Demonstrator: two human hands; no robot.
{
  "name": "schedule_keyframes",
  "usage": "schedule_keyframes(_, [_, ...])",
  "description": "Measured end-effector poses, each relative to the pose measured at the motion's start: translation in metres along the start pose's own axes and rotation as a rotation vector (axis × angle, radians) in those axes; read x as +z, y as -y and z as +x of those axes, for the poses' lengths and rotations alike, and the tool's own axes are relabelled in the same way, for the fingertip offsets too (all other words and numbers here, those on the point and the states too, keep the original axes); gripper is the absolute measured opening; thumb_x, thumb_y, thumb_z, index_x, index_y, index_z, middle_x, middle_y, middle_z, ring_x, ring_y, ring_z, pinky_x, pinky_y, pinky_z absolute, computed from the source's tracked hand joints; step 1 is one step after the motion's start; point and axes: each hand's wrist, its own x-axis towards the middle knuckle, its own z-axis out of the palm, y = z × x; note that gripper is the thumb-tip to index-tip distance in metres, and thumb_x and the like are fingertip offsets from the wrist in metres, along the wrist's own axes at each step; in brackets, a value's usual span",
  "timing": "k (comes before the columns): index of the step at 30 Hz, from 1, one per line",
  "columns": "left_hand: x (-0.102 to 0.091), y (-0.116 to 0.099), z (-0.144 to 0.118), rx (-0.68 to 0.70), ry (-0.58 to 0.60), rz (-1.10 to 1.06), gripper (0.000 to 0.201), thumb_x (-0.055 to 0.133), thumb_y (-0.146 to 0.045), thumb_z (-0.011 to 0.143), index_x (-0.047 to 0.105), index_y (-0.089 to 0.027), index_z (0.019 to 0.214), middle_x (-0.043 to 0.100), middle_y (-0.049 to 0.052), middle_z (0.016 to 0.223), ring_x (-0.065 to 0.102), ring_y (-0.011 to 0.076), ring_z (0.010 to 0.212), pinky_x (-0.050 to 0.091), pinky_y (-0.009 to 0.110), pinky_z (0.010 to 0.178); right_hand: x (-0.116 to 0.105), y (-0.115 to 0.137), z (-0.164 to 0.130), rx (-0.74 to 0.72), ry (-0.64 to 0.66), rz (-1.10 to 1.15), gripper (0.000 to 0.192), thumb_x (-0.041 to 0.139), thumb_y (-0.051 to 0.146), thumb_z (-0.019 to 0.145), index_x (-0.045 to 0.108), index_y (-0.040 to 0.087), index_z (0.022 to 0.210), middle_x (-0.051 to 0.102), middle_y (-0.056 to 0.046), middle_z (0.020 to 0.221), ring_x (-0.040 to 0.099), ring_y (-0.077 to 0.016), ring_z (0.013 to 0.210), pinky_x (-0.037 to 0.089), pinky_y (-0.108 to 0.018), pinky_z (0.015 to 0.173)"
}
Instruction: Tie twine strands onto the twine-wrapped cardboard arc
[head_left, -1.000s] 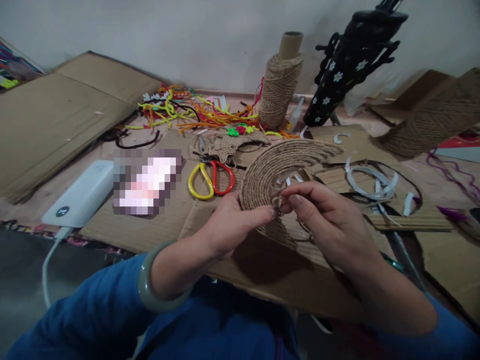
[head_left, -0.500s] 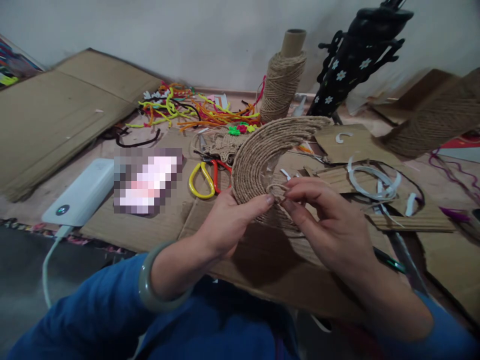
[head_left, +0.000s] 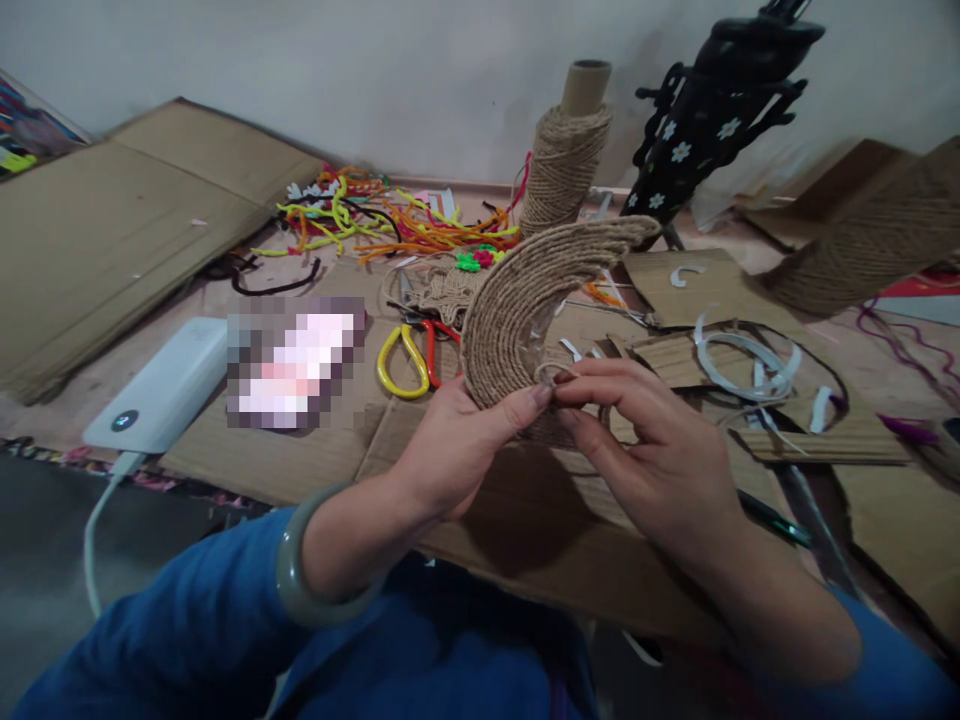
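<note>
A curved, crescent-like piece [head_left: 499, 325] covered in rows of brown twine is held up above the cardboard. My left hand [head_left: 469, 435] grips its lower left edge, thumb pressed on the front near the inner curve. My right hand [head_left: 649, 435] pinches a loose end of twine [head_left: 555, 373], which makes a small loop at the inner edge by the left thumb. The fingers of my right hand partly hide the lower end of the piece. Behind it to the left lie scissors [head_left: 405, 362] with one yellow and one red handle.
A spool of twine [head_left: 566, 160] stands at the back, beside a black flowered object [head_left: 682, 150]. Pipe cleaners [head_left: 420, 225] lie in a colourful heap. A white power bank [head_left: 161, 385] and a blurred-out phone [head_left: 296, 370] are on the left. A translucent coil [head_left: 739, 365] lies right.
The curved piece has tilted slightly, its upper tip a little higher. My right hand has shifted slightly left, closer to the left thumb, with the twine still pinched.
</note>
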Motion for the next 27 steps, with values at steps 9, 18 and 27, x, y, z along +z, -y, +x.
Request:
schedule_keyframes(9, [0.003, -0.001, -0.002, -0.045, -0.02, -0.016, 0.016, 0.066, -0.016, 0.081, 0.074, -0.019, 0.095, 0.075, 0.002, 0.099, 0.066, 0.0168, 0.103, 0.047, 0.03, 0.097, -0.002, -0.001, -0.003, -0.07, 0.04, -0.085, 0.014, 0.056, 0.013, 0.087, 0.064, 0.02, 0.097, 0.065, -0.008, 0.101, 0.065, -0.0161, 0.095, 0.055, -0.03, 0.081])
schedule_keyframes(18, [0.002, -0.003, -0.003, -0.04, 0.011, -0.008, 0.016, 0.065, -0.015, 0.082, 0.075, -0.019, 0.094, 0.076, 0.001, 0.097, 0.068, 0.0167, 0.099, 0.05, 0.028, 0.092, -0.011, -0.003, -0.004, -0.02, 0.134, 0.045, 0.018, 0.052, 0.014, 0.089, 0.06, 0.021, 0.103, 0.067, -0.006, 0.106, 0.063, -0.0151, 0.103, 0.05, -0.028, 0.09])
schedule_keyframes(27, [0.001, -0.005, -0.003, -0.056, 0.009, 0.11, 0.019, 0.068, -0.022, 0.079, 0.073, -0.018, 0.097, 0.074, 0.004, 0.105, 0.065, 0.0201, 0.106, 0.046, 0.035, 0.1, -0.011, -0.008, -0.002, 0.296, 0.105, 0.061, 0.014, 0.054, 0.028, 0.087, 0.063, 0.02, 0.095, 0.069, -0.001, 0.074, 0.065, -0.0152, 0.066, 0.051, -0.029, 0.061])
